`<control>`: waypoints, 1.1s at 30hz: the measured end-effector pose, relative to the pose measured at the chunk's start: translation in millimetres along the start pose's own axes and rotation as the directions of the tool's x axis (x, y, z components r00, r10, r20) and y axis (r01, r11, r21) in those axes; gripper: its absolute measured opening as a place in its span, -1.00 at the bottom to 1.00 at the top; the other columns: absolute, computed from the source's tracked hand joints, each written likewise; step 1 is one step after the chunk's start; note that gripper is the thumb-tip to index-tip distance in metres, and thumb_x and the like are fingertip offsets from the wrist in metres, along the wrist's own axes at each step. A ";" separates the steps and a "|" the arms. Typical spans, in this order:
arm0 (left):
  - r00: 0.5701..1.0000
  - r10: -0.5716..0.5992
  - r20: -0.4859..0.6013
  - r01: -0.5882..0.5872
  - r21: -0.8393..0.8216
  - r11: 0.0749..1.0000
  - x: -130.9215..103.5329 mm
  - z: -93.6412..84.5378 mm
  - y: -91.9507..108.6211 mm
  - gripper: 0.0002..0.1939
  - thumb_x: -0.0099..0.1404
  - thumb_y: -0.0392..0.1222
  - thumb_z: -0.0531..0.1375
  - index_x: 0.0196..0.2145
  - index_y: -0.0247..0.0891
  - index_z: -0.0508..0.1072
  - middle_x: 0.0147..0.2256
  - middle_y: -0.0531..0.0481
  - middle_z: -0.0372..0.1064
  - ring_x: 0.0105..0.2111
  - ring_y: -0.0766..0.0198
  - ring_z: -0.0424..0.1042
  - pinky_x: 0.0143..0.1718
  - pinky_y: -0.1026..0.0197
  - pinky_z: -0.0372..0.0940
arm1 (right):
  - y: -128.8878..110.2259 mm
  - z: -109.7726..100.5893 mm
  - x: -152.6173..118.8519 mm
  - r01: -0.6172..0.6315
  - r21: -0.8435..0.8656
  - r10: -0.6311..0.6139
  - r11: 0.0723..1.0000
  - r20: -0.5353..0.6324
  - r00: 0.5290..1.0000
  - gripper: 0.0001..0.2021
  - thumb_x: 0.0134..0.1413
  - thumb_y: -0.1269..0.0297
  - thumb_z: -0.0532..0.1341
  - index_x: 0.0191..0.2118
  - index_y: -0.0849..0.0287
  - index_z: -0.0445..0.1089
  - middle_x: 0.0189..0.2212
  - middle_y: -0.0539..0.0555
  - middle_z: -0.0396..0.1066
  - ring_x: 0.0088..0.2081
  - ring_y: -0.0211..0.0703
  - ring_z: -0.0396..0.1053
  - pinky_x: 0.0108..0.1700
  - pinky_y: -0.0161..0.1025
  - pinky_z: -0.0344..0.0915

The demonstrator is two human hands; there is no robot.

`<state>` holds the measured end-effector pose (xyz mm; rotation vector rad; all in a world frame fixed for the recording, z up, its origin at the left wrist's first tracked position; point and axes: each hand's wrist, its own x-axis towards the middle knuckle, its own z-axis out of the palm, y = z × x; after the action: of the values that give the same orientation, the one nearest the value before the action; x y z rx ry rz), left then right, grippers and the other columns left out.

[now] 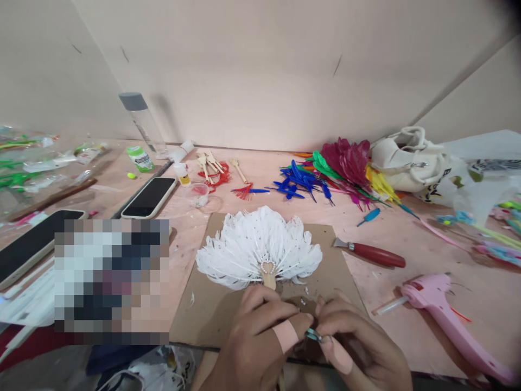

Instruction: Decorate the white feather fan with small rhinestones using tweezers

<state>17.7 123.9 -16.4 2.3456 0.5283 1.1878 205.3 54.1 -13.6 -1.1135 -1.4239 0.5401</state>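
A white feather fan (260,244) lies spread on a brown cardboard sheet (195,320). Pearl-like beads outline a heart at the top of its wooden handle (269,279), whose lower part is hidden behind my left hand. My left hand (264,336) and my right hand (358,336) meet just below the fan, over the cardboard's near edge. Pinched between their fingertips is a small teal and silver piece (313,334), too small to name. Pale tape or plasters wrap a finger on each hand. Tiny white bits (303,298) lie on the cardboard.
On the right lie a red-handled knife (376,254) and a pink glue gun (443,309). Coloured feathers (301,179) and a white bag (411,160) stand at the back. Phones (150,196), a small glue bottle (183,174) and a clear bottle (144,122) are on the left.
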 end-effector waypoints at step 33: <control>0.933 -0.346 -0.095 0.323 -0.200 0.925 -8.6 0.0 5.1 -0.79 0.57 -0.26 0.22 0.07 -0.13 0.61 -0.35 0.11 0.71 -0.49 0.41 0.60 -0.35 0.44 0.45 | 27.3 -97.8 -28.7 -0.114 -0.496 -0.008 0.861 -0.237 0.971 -0.69 0.08 -0.07 0.45 -0.26 0.08 0.63 -0.32 0.22 0.57 -0.29 0.23 0.56 -0.20 0.17 0.51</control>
<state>13.6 115.1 -19.1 1.9385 0.7953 1.1729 301.4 14.3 -30.9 -1.5838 -1.3636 0.0543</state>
